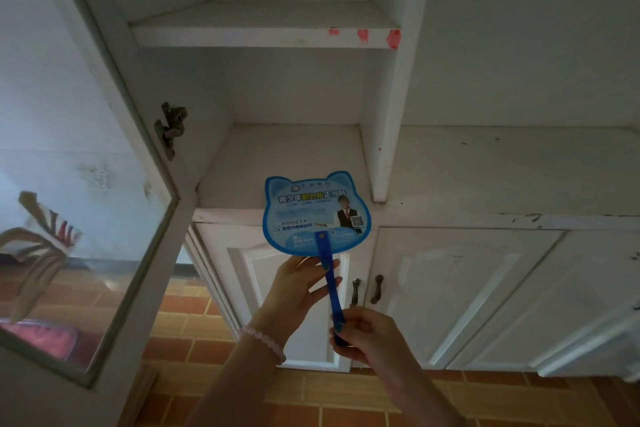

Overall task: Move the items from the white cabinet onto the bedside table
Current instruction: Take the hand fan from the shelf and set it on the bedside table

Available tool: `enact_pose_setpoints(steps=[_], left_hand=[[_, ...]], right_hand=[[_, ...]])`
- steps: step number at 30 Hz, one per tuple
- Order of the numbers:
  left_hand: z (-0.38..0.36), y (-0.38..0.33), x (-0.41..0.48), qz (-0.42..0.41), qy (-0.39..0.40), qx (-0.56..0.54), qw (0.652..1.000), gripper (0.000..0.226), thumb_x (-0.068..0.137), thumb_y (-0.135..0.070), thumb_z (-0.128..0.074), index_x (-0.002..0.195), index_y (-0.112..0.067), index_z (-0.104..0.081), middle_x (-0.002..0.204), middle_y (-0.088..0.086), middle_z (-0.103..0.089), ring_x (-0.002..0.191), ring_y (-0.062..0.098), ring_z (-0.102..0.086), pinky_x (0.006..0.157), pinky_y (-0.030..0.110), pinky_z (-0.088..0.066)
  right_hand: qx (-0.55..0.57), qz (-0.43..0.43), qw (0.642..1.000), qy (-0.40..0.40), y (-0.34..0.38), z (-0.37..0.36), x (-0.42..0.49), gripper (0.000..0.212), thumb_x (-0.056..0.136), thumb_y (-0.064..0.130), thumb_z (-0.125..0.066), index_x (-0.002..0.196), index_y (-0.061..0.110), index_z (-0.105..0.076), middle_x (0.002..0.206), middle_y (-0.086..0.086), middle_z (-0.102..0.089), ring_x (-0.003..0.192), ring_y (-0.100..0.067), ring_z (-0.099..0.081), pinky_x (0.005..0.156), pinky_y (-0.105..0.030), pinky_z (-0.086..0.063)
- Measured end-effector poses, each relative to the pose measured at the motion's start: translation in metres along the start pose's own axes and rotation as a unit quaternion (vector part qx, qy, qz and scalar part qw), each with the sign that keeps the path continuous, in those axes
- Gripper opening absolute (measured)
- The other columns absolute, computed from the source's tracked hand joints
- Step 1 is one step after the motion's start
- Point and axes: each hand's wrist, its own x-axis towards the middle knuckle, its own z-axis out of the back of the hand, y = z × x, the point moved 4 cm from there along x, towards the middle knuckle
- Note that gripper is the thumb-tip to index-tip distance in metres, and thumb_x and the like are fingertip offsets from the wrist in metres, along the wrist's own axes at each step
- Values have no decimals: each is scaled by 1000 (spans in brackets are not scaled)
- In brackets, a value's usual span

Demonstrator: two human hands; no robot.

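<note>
A blue cat-shaped hand fan (pixel 313 211) with printed text is held upright in front of the white cabinet (pixel 384 87). My left hand (pixel 298 291), with a pink bead bracelet on the wrist, grips the blue handle just below the fan's head. My right hand (pixel 363 336) pinches the lower end of the handle. The two open shelves behind the fan show nothing on them. The bedside table is not in view.
The cabinet's glass door (pixel 86 184) stands open at the left, reaching toward me. Lower cabinet doors with metal handles (pixel 375 289) are shut. Red marks dot the upper shelf edge (pixel 363 35). Orange brick floor tiles (pixel 194 340) lie below.
</note>
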Motion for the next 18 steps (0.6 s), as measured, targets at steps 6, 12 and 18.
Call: enact_pose_setpoints(steps=[6, 12, 18], left_hand=[[-4, -6, -12, -42, -16, 59, 997, 29, 88, 11, -49, 104, -12, -58, 99, 9, -69, 95, 30, -66, 70, 38, -59], [-1, -12, -31, -43, 14, 63, 997, 28, 89, 10, -49, 106, -10, -59, 97, 8, -70, 91, 27, -68, 69, 36, -58], [3, -1, -54, -18, 41, 70, 997, 27, 89, 9, -48, 108, -8, -59, 96, 11, -69, 88, 24, -69, 67, 33, -57]], right_hand=[[-39, -20, 999, 21, -6, 2, -4, 13, 86, 3, -60, 97, 5, -65, 90, -11, -71, 78, -18, -70, 68, -22, -55], [25, 18, 998, -55, 12, 33, 0, 18, 86, 9, -59, 102, 2, -65, 92, -14, -71, 86, -23, -69, 74, -27, -55], [92, 113, 984, -98, 45, 49, -4, 23, 94, 20, -47, 109, 9, -61, 107, -11, -67, 101, -21, -63, 87, -32, -50]])
